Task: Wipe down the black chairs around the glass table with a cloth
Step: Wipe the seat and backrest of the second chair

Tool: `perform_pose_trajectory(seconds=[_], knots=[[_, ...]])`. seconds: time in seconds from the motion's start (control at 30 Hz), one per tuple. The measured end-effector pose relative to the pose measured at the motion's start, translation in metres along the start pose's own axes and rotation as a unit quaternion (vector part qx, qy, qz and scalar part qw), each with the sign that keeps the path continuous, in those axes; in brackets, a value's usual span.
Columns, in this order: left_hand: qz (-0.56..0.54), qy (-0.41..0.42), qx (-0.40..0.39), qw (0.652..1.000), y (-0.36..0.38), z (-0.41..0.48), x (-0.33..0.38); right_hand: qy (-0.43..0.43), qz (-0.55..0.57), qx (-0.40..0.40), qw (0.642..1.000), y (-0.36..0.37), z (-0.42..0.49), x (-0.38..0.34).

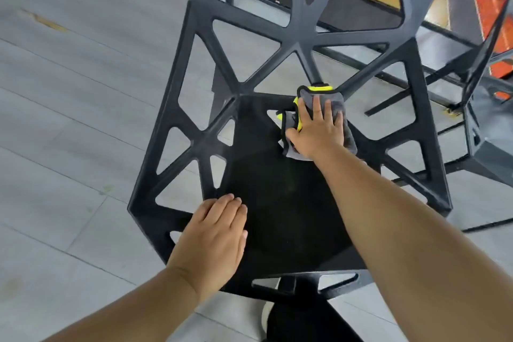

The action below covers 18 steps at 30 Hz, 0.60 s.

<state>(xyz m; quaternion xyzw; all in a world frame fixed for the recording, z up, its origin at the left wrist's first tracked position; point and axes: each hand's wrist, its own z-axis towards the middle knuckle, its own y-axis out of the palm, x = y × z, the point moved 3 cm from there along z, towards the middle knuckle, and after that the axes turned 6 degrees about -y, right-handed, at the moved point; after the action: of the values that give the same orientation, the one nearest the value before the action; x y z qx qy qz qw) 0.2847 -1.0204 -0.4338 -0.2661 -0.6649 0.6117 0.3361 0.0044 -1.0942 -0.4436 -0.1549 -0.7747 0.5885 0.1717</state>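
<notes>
We wipe far right corner of black chair seat: right hand spread flat, pressing cloth. Left hand flat, fingers together, steadies near edge. Next, we judge: sweep cloth toward near side.

Looking straight down on a black chair with triangle cutouts all over the frame. Pressing a grey cloth with yellow trim flat onto the back of the seat with the right hand, fingers straight. Resting the left hand palm-down near the seat's front left corner. Grey floor tiles underneath, another dark chair just off to the right.
</notes>
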Motion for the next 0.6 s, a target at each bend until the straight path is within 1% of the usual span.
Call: perform_pose_trajectory(seconds=[0.07,0.13,0.23,0.33,0.43,0.5,0.6], knots=[[0.003,0.000,0.008,1.000,0.000,0.000,-0.001,0.028,0.032,0.010,0.999,0.003,-0.004,-0.010],[0.003,0.002,0.014,1.000,0.000,-0.001,0.000,0.029,0.059,0.015,0.998,0.005,-0.018,-0.023],[-0.004,0.003,0.015,1.000,-0.001,-0.001,0.000,-0.036,0.063,0.020,0.997,0.010,-0.051,-0.053],[-0.013,-0.003,0.016,1.000,-0.003,-0.001,0.001,-0.140,0.080,0.045,0.986,0.017,-0.082,-0.086],[-0.015,-0.011,0.017,1.000,-0.005,-0.001,0.001,-0.217,0.072,0.056,0.972,0.015,-0.073,-0.097],[-0.014,-0.013,0.019,1.000,-0.005,0.000,0.001,-0.248,0.052,0.065,0.965,0.009,-0.046,-0.102],[-0.017,-0.023,0.013,1.000,-0.003,0.000,0.001,-0.236,0.074,0.070,0.966,-0.004,-0.005,-0.107]])
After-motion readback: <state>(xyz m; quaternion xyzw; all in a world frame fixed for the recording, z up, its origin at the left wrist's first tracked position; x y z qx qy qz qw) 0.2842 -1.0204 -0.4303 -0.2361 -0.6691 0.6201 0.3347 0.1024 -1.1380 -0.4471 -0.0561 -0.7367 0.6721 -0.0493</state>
